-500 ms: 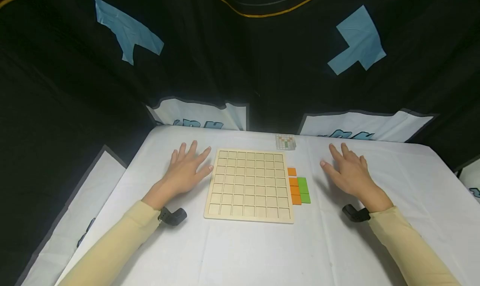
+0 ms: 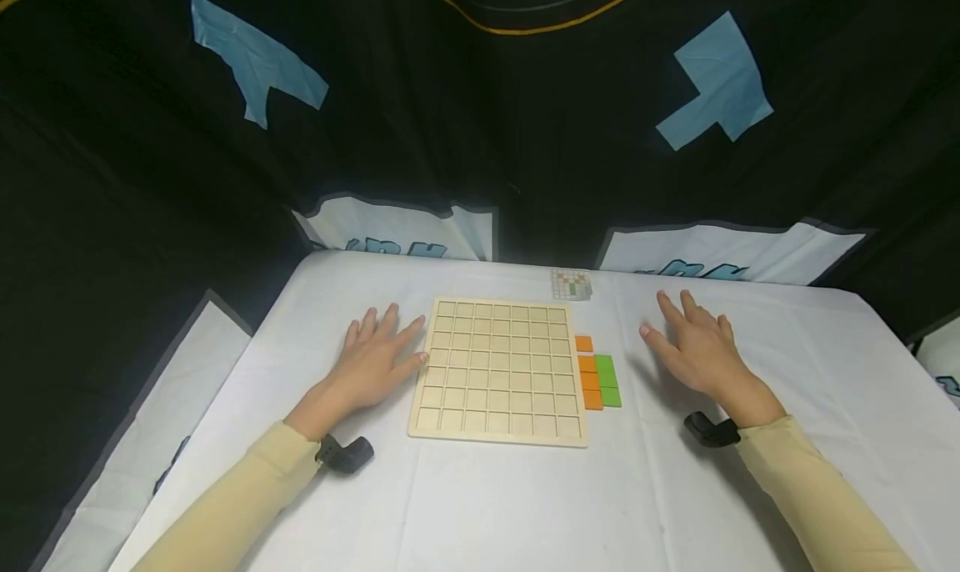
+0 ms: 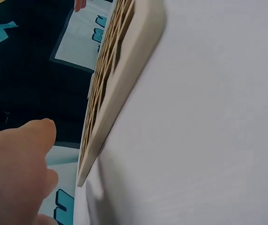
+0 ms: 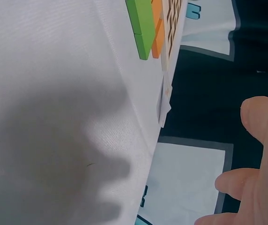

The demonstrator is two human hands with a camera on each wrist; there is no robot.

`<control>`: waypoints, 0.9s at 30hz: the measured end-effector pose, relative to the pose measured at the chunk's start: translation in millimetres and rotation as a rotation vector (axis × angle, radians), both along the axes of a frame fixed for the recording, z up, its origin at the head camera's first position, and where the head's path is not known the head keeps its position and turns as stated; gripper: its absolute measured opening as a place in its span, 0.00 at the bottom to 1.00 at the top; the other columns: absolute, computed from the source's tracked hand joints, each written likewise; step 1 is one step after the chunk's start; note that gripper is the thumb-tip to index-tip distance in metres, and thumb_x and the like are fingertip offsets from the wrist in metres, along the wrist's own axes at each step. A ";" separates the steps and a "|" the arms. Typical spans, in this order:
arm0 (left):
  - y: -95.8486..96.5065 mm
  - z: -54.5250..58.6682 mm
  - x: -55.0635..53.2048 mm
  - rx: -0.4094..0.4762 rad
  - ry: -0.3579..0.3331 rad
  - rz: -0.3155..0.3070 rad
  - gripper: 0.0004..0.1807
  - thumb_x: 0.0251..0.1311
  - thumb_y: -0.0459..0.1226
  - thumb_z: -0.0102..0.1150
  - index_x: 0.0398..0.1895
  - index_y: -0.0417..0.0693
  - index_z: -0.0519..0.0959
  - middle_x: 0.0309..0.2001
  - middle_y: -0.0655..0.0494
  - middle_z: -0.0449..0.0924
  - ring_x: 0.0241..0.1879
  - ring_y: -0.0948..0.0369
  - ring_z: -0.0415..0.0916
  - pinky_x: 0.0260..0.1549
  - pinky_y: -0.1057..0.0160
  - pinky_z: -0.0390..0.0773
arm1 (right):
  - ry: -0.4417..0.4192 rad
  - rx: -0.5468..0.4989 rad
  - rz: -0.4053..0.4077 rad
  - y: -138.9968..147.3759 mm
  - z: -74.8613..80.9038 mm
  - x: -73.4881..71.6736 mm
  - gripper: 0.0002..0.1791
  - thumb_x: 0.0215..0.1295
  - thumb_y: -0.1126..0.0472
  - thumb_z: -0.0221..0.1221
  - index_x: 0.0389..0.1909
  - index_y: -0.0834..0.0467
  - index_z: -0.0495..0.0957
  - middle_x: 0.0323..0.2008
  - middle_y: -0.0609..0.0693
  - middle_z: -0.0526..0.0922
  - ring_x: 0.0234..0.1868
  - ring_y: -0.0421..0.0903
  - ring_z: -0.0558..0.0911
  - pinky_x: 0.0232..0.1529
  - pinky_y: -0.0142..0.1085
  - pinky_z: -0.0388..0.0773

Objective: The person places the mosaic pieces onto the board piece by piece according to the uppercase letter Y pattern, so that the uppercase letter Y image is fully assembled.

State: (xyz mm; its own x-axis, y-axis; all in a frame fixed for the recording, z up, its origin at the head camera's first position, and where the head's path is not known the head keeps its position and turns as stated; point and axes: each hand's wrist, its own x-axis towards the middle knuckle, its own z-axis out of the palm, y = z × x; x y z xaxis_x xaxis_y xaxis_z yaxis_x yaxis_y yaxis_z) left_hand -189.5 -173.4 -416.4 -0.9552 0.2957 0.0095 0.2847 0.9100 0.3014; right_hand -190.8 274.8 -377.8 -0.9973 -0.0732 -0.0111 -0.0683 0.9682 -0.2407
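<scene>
1. Grips. The left grip (image 2: 367, 363) is held beside the wooden board (image 2: 498, 370), its thumb tip overlapping the left rim in the head view; whether the rim is touched cannot be told. The right grip (image 2: 701, 351) is held above the table (image 2: 510, 505), apart from the pieces. In both, the fingers are spread and nothing is grasped.

2. Handling. In judgement, the board is best steadied at its rim by the left grip, with light pressure, lest it be slid. The thin, closely laid pieces are best pinched by opposite edges with the right grip, approached from the outer side so that neighbours are not disturbed.

3. Board. It is laid flat on the table between the grips, recesses facing up. Seven rows and seven columns are counted; with so square an outline, no clear long axis is offered. Its far edge is set roughly parallel to the table's far edge.

4. Pieces. Along the board's right side are laid a lone orange square (image 2: 583, 343), an orange strip (image 2: 590, 382) and, outside it, a green strip (image 2: 608, 380). Both strips' long axes are directed from near to far.
</scene>
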 end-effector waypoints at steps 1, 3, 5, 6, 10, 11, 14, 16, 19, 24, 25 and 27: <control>0.1 -1.4 0.8 0.002 -0.008 -0.002 0.35 0.75 0.56 0.46 0.79 0.51 0.61 0.80 0.29 0.47 0.78 0.26 0.38 0.73 0.25 0.40 | -0.001 0.000 -0.002 -0.2 -0.6 0.2 0.44 0.77 0.37 0.45 0.79 0.64 0.52 0.76 0.78 0.48 0.75 0.78 0.54 0.71 0.76 0.43; 0.3 -3.7 2.8 0.011 -0.026 -0.007 0.35 0.75 0.56 0.46 0.79 0.51 0.62 0.80 0.29 0.47 0.78 0.26 0.37 0.73 0.24 0.40 | -0.002 -0.004 -0.001 -0.5 -1.7 0.9 0.43 0.77 0.38 0.46 0.79 0.64 0.52 0.77 0.78 0.48 0.75 0.78 0.54 0.71 0.76 0.43; 1.0 -5.4 4.6 0.019 -0.038 -0.010 0.35 0.75 0.55 0.46 0.79 0.52 0.62 0.80 0.29 0.47 0.78 0.26 0.37 0.72 0.24 0.40 | 0.001 -0.009 0.002 -0.5 -2.5 1.6 0.43 0.77 0.39 0.46 0.79 0.64 0.52 0.77 0.78 0.48 0.75 0.78 0.54 0.71 0.76 0.42; 1.3 -6.1 5.3 0.022 -0.040 -0.013 0.35 0.75 0.55 0.46 0.79 0.51 0.62 0.80 0.29 0.47 0.78 0.26 0.38 0.72 0.23 0.40 | 0.002 -0.013 0.003 -0.3 -2.9 1.7 0.43 0.77 0.39 0.47 0.79 0.65 0.53 0.76 0.78 0.48 0.75 0.78 0.54 0.71 0.77 0.42; 3.3 -8.1 8.1 0.030 -0.052 -0.023 0.35 0.75 0.55 0.46 0.79 0.51 0.62 0.80 0.29 0.47 0.78 0.26 0.38 0.71 0.23 0.40 | 0.010 -0.018 0.005 -0.4 -3.9 2.8 0.43 0.77 0.39 0.46 0.79 0.65 0.53 0.76 0.78 0.49 0.75 0.78 0.55 0.71 0.77 0.42; 3.6 -8.8 8.5 0.029 -0.054 -0.025 0.35 0.75 0.55 0.46 0.79 0.51 0.62 0.80 0.29 0.47 0.78 0.26 0.38 0.71 0.23 0.41 | 0.009 -0.017 0.006 -0.5 -4.1 3.0 0.43 0.77 0.38 0.46 0.79 0.65 0.53 0.76 0.78 0.49 0.75 0.78 0.55 0.71 0.77 0.43; 4.5 -11.0 9.6 0.033 -0.068 -0.025 0.35 0.74 0.55 0.47 0.79 0.52 0.61 0.80 0.30 0.47 0.78 0.26 0.38 0.71 0.23 0.40 | 0.005 -0.021 0.007 -0.6 -4.7 3.5 0.43 0.77 0.38 0.46 0.79 0.65 0.53 0.76 0.78 0.49 0.75 0.78 0.55 0.71 0.77 0.43; 4.9 -12.4 9.9 0.035 -0.073 -0.023 0.35 0.74 0.55 0.47 0.79 0.53 0.61 0.80 0.30 0.47 0.78 0.27 0.38 0.72 0.23 0.40 | 0.000 -0.021 0.008 -0.8 -4.9 4.0 0.43 0.77 0.38 0.45 0.79 0.65 0.52 0.76 0.78 0.49 0.75 0.78 0.55 0.71 0.77 0.42; 5.3 -14.1 10.0 0.036 -0.069 -0.022 0.35 0.74 0.56 0.47 0.79 0.54 0.62 0.80 0.30 0.47 0.78 0.27 0.38 0.72 0.23 0.39 | -0.007 -0.023 0.008 -0.6 -5.3 4.3 0.43 0.77 0.39 0.46 0.79 0.65 0.52 0.76 0.78 0.49 0.75 0.78 0.54 0.71 0.77 0.42; 5.4 -16.1 10.5 0.030 -0.060 -0.020 0.34 0.74 0.55 0.47 0.79 0.54 0.62 0.80 0.31 0.47 0.79 0.27 0.38 0.72 0.24 0.39 | -0.015 -0.021 0.012 -0.1 -5.2 5.5 0.43 0.78 0.39 0.45 0.79 0.66 0.53 0.76 0.79 0.50 0.74 0.79 0.55 0.70 0.77 0.45; 5.5 -16.4 10.7 0.027 -0.058 -0.021 0.34 0.74 0.55 0.47 0.79 0.54 0.62 0.80 0.31 0.47 0.79 0.27 0.38 0.72 0.24 0.39 | -0.017 -0.021 0.013 -0.3 -5.2 5.6 0.43 0.78 0.39 0.45 0.79 0.66 0.53 0.75 0.80 0.50 0.74 0.79 0.55 0.69 0.78 0.45; 5.3 -16.9 10.9 0.025 -0.056 -0.020 0.34 0.74 0.55 0.47 0.79 0.54 0.62 0.80 0.31 0.47 0.79 0.28 0.37 0.73 0.24 0.39 | -0.021 -0.025 0.014 -0.9 -5.7 5.8 0.43 0.78 0.38 0.45 0.79 0.66 0.53 0.75 0.80 0.50 0.74 0.79 0.56 0.69 0.78 0.46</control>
